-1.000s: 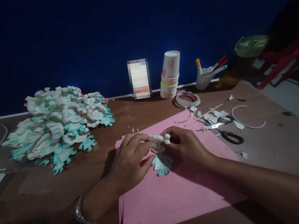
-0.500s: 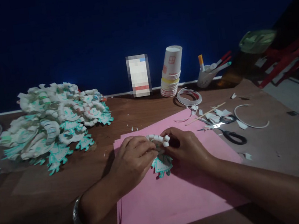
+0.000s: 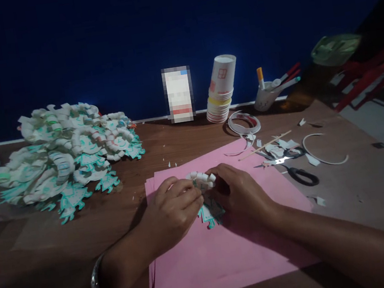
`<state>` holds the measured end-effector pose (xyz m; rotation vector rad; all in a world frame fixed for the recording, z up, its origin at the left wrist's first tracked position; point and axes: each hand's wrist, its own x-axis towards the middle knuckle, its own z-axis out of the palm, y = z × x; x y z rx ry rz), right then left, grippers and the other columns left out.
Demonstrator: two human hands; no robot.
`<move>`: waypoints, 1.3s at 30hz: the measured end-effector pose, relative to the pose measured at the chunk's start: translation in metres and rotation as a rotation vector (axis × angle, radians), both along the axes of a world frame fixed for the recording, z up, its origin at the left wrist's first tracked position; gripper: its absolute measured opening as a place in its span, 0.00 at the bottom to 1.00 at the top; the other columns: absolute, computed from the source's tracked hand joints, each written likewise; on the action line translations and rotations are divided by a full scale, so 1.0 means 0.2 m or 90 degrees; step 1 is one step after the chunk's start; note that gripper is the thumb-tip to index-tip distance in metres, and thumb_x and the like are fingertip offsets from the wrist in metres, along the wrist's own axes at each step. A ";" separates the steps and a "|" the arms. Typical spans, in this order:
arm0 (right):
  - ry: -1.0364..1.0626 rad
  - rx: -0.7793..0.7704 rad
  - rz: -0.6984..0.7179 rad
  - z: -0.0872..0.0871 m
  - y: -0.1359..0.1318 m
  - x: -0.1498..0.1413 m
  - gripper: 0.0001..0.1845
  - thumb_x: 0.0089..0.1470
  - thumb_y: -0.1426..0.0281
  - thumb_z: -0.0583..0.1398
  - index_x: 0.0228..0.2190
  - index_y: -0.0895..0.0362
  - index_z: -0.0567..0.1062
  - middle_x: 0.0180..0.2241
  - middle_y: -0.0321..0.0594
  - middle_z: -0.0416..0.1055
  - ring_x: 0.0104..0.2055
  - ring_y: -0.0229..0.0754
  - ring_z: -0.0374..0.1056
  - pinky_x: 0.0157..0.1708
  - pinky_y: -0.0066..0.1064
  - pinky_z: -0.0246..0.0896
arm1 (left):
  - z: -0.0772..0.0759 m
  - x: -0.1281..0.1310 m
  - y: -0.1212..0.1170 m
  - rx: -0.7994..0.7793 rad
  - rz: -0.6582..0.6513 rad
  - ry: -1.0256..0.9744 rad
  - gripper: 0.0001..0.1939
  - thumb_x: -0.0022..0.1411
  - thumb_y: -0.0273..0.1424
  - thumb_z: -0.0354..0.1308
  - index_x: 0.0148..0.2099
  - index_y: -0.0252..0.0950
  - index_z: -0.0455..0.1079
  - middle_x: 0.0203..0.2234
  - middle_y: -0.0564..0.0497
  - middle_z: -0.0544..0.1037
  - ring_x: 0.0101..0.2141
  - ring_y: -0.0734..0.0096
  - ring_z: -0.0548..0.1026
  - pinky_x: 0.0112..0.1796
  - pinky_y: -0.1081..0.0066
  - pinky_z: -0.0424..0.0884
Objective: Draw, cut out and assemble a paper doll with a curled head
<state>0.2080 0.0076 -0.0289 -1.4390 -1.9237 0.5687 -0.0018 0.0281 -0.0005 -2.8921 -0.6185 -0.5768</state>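
Between my two hands is a small white paper doll (image 3: 211, 210) with teal-drawn clothes and curled paper strips round its head. The fingers of my left hand (image 3: 175, 206) pinch its left side, covering part of the face and body. On the other side, my right hand (image 3: 239, 189) has thumb and fingers closed at the curled strips near the head's right edge. Both hands are just above a stack of pink paper sheets (image 3: 212, 267). A pile of similar paper dolls (image 3: 68, 152) lies on the table to the left.
Scissors (image 3: 302, 176), a thin stick (image 3: 267, 145) and white paper scraps (image 3: 280, 147) lie to the right. Behind them are a roll of tape (image 3: 244, 123), stacked paper cups (image 3: 221, 87) and a cup of pens (image 3: 265, 95). A blurred white card (image 3: 178, 94) stands against the dark blue wall.
The doll has turned slightly and its lower end has shifted a little to the right. More of its face shows beneath the curls. Both hands keep their grip.
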 end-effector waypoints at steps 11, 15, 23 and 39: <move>-0.258 0.328 0.218 0.08 -0.07 0.10 0.10 0.63 0.77 0.55 0.41 0.58 0.76 0.35 0.44 0.74 0.35 0.44 0.66 0.30 0.35 0.59 | -0.01 -0.01 0.00 0.015 -0.003 0.047 0.09 0.68 0.24 0.54 0.34 0.33 0.72 0.35 0.49 0.78 0.43 0.61 0.72 0.50 0.56 0.65; -0.358 0.290 0.298 0.06 -0.06 0.09 0.09 0.62 0.73 0.57 0.33 0.56 0.77 0.33 0.44 0.74 0.32 0.44 0.65 0.27 0.36 0.55 | -0.02 -0.01 0.00 0.025 -0.001 0.056 0.07 0.68 0.24 0.54 0.40 0.34 0.74 0.35 0.48 0.78 0.41 0.63 0.73 0.51 0.56 0.65; -0.353 0.253 0.311 0.07 -0.03 0.11 0.07 0.61 0.71 0.59 0.32 0.56 0.77 0.33 0.43 0.74 0.34 0.43 0.66 0.30 0.35 0.56 | 0.02 -0.03 0.01 -0.010 -0.031 0.018 0.07 0.65 0.24 0.56 0.40 0.37 0.75 0.37 0.49 0.79 0.47 0.60 0.73 0.58 0.50 0.61; -0.282 0.240 0.308 0.08 0.00 0.11 0.08 0.63 0.69 0.58 0.35 0.57 0.77 0.33 0.44 0.74 0.35 0.44 0.70 0.33 0.34 0.65 | 0.03 -0.02 -0.02 0.042 -0.081 0.006 0.08 0.66 0.22 0.56 0.40 0.36 0.75 0.34 0.51 0.80 0.42 0.66 0.74 0.60 0.52 0.65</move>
